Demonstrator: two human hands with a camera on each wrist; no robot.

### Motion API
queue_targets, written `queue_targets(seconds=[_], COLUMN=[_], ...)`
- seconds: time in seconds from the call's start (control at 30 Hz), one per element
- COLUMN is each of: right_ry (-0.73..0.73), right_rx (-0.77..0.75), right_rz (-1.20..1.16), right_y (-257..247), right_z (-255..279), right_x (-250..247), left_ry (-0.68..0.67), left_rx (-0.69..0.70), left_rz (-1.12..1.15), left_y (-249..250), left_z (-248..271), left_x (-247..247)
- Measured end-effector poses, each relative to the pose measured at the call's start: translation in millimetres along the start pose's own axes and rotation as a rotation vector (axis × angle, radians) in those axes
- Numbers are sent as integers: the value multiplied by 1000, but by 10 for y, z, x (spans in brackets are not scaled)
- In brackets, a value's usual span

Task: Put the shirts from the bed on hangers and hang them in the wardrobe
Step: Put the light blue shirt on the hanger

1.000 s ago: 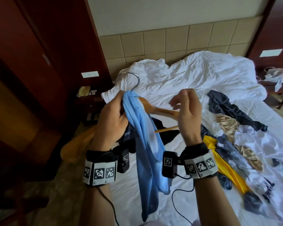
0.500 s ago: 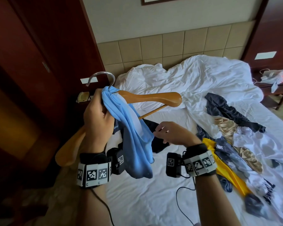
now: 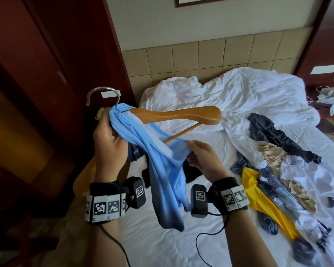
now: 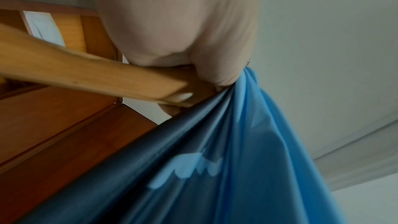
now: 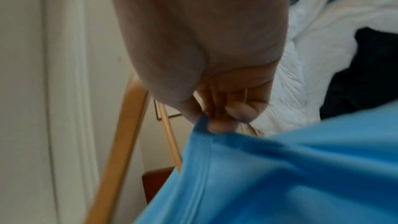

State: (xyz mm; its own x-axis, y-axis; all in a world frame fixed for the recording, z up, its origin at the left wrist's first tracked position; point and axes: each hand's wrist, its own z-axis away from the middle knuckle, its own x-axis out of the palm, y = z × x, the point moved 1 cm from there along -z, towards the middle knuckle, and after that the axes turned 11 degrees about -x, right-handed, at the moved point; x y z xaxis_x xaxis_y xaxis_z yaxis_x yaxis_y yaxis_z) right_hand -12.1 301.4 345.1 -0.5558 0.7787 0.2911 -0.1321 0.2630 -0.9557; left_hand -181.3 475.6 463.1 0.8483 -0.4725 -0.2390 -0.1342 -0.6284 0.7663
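The right hand is curled, its thumb and fingertips pinching a hemmed edge of the light blue shirt; the right wrist view shows that seam nipped between them with the rest of the cloth falling away below. From this pinch the free shoulder of the wooden hanger lies up and away from the hand, its rounded end pointing to the person's right over the bed, with the thin lower bar slanting down from that end toward the hand and passing just above it. The hanger's long axis runs roughly left to right, a little tilted. The left hand is closed around the hanger's neck just under the metal hook and bunches the collar part of the shirt against the wood there; the left wrist view shows the cloth gathered under its fingers. Most of the shirt hangs in a twisted fall between the two wrists, above the bed and not yet spread over either shoulder. The right hand is the nearer one to the bare shoulder, so carrying the pinched edge up over that end looks like the coming move. Other garments lie heaped on the bed to the right
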Motion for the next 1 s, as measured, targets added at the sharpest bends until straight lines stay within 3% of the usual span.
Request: queue_targets(seconds=[0.1,0.17,0.43,0.6,0.7,0.83,1.0], right_ry=[157,212,297,240,324,461,496], right_rx=[100,128,51,24,5,-147,-316], right_rz=[-512,-702,-624,-470,-418,-38,414], right_y=[-150,-239,-275,-227,-207,-97,-53], right_z=[-74,-99,-93,-128,-138,-158,-187], right_x=[-174,-297,-475,-613,-660,-753,-738], left_ry=[-32,-92,-192,-261,-283,-323,-309], left_rx=[-20,-31,-95,-138,-165,-187,-222], left_rz=[19,30,50,13,13,-1,-39], left_y=[-92,-160,-265,-321,-312,-257,-299], left_z=[-49,-60,-58,-65,-69,-61,-54], left_x=[-104,-156,-125,-110,-101,-87,-70])
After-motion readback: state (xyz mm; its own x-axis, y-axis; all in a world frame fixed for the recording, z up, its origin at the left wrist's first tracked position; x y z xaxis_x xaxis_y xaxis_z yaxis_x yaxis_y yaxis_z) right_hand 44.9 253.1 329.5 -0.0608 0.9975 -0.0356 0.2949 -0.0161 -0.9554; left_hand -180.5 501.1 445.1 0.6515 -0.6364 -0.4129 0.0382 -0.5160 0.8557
